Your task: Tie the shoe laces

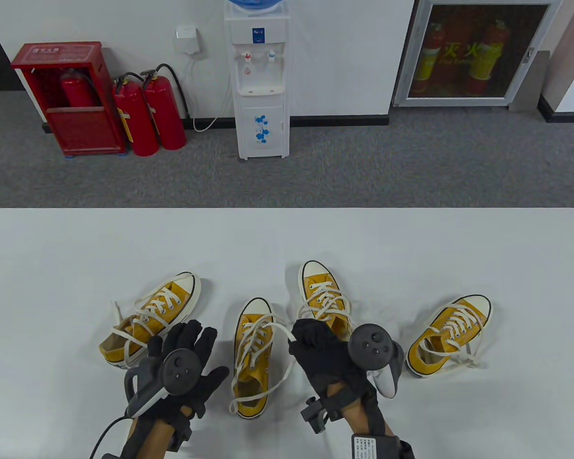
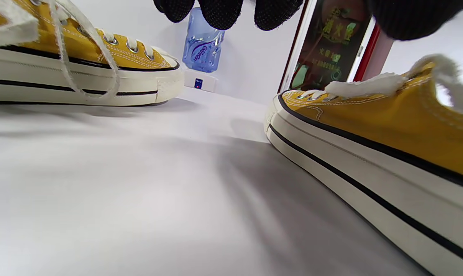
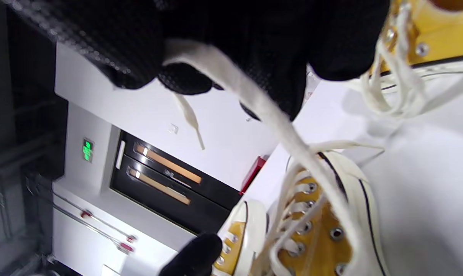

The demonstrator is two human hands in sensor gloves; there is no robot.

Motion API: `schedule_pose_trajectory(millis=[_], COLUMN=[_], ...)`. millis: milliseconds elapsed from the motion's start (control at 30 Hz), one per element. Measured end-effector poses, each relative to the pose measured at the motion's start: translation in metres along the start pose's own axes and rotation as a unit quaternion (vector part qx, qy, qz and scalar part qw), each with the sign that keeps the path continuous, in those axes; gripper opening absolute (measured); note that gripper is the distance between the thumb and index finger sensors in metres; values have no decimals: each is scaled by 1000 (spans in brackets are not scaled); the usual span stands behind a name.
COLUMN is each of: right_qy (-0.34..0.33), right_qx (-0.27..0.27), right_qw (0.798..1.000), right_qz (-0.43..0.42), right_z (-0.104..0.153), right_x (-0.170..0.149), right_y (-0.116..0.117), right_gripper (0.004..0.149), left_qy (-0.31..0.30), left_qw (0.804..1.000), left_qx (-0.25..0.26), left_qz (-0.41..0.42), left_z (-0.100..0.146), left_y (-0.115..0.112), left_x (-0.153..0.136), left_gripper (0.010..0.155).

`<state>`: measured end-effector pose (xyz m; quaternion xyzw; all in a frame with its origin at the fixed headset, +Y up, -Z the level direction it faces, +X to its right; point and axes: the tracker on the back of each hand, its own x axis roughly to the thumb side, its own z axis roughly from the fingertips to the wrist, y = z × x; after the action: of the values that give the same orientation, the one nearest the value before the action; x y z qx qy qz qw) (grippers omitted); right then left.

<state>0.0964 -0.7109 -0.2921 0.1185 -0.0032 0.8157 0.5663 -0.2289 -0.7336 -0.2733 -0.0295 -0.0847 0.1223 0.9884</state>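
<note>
Four yellow sneakers with white laces stand on the white table (image 1: pixel 76 248). My right hand (image 1: pixel 307 335) pinches one loose lace (image 1: pixel 278 329) of the second shoe from the left (image 1: pixel 252 368) and holds it taut up and to the right. In the right wrist view the fingers (image 3: pixel 277 65) hold that lace (image 3: pixel 266 115) above the shoe (image 3: pixel 319 234). My left hand (image 1: pixel 195 338) is open and empty, its fingers spread over the table between the far-left shoe (image 1: pixel 148 318) and the second shoe. In the left wrist view its fingertips (image 2: pixel 220 11) hang between those shoes.
A third shoe (image 1: pixel 321 296) stands just behind my right hand, and a fourth (image 1: pixel 447 334) at the right. Loose lace ends trail on the table around each shoe. Beyond the far edge are a water dispenser (image 1: pixel 260 95) and fire extinguishers (image 1: pixel 148 114).
</note>
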Motion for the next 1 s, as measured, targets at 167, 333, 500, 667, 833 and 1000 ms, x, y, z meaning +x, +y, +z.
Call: schedule_pose_trajectory(millis=[167,333,500,667,833,1000], right_qy=[21,48,50,34,20,26], right_qx=[0,-4,4,-20,-51,-78], right_qw=[996,992,985,980,981,984], right_qz=[-85,-118,-163,-196,-184,-156], right_z=[12,13,13,14,15,16], right_x=[-29,-44,-46,-38,-33,-36], right_y=[-10,-9,-8,-22,-40,-53], right_gripper=[44,43,43,42,40,40], left_qy=[-1,0,0,2,7,33], left_qw=[1000,1000,999,997,992,984], left_qx=[5,4,-1,-4,0,-14], left_qz=[9,24,42,83,126,172], left_z=[0,-1,-1,-3,-6,-19], left_y=[-1,-3,-4,-4,-2,4], left_x=[0,1,0,-3,-1,5], left_gripper=[83,83,82,80,78,74])
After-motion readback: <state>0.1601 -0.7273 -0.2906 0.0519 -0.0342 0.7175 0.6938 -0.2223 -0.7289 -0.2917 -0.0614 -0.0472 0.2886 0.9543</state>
